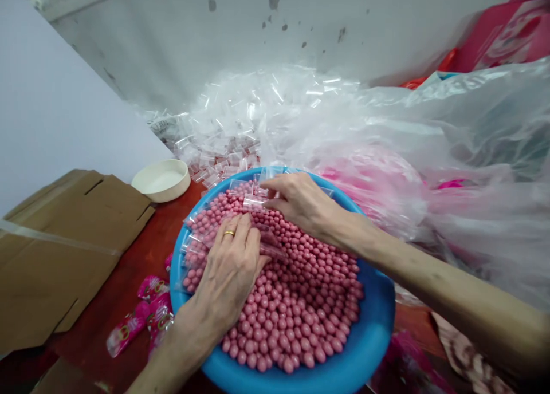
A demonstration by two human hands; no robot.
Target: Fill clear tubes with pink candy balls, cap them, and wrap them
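Note:
A blue basin (378, 325) holds a mass of round pink balls (296, 325), like coated candies. Several small clear plastic tubes (275, 249) lie across the balls at the left and back of the basin. My left hand (230, 262), with a ring on one finger, is closed over some of these tubes, its fingers partly covering them. At the back of the basin, my right hand (296, 202) has its thumb and fingertips pinched at another clear tube (254, 203). The exact grip of its fingertips is blurred.
Behind the basin is a large heap of clear tubes (227, 162), with plastic bags (429, 136) to the right. A round white dish (161, 181), flattened cardboard (73, 251) and pink wrapped packets (129, 328) stand left on the red table (165, 222).

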